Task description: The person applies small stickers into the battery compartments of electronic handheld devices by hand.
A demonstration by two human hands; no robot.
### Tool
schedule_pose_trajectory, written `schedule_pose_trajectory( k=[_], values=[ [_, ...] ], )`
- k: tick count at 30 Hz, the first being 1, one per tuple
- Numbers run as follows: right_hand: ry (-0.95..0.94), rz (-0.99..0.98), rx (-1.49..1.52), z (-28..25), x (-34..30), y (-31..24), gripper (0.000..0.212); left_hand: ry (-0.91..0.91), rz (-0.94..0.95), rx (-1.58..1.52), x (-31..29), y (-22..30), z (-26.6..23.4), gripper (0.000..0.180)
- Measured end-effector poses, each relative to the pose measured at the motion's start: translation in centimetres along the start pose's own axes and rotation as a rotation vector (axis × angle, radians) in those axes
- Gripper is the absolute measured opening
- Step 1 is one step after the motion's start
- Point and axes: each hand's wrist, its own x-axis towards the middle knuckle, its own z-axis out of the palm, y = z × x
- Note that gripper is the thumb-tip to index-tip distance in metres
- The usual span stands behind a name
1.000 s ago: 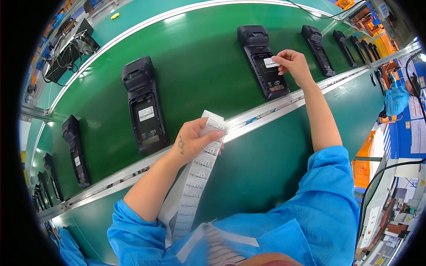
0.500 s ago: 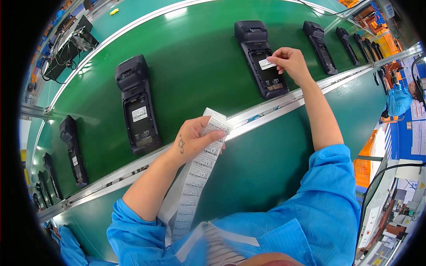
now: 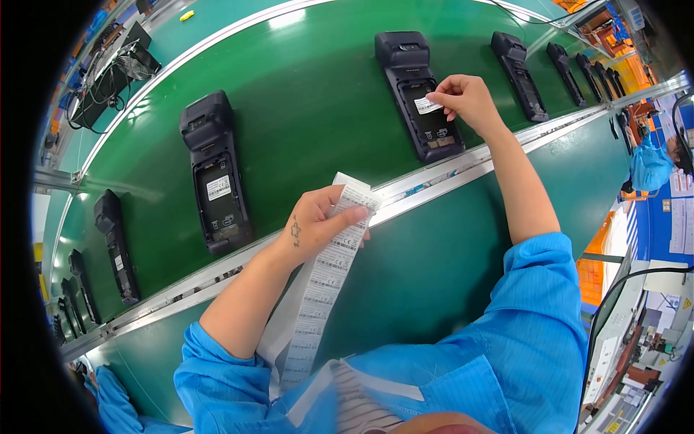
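Observation:
My left hand [image 3: 316, 221] is closed on a long strip of white printed labels [image 3: 322, 286], thumb on top; the strip hangs down toward my chest. Between thumb and fingertips, my right hand [image 3: 466, 103] pinches one white label [image 3: 427, 105]. That label lies over the open back recess of a black handheld payment terminal [image 3: 403, 52]; whether it is stuck down I cannot tell. To the left lies a second terminal [image 3: 207, 119], with a white label [image 3: 218, 187] flat inside its recess.
The terminals lie on a green conveyor belt [image 3: 303, 108] edged by a metal rail [image 3: 405, 189]. More terminals line the belt at left [image 3: 113, 231] and right [image 3: 520, 76]. A black device with cables [image 3: 119, 76] stands at far left. Co-workers in blue [image 3: 649, 165] are at both sides.
The terminals have shifted slightly left along the belt. My right hand has moved a little left with the label and the nearby terminal. The left hand stays almost in place.

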Motion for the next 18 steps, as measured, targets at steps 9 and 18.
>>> schedule_pose_trajectory(
  k=[9,18],
  values=[
    [0.013,-0.204,-0.512,0.5,-0.3,-0.8,0.021,-0.063,0.063,-0.046,0.9,-0.4,0.3,0.018],
    [0.060,-0.237,-0.259,2.5,-3.1,-2.8,0.020,-0.173,0.147,-0.053,1.4,-0.1,1.0,0.016]
  ],
)
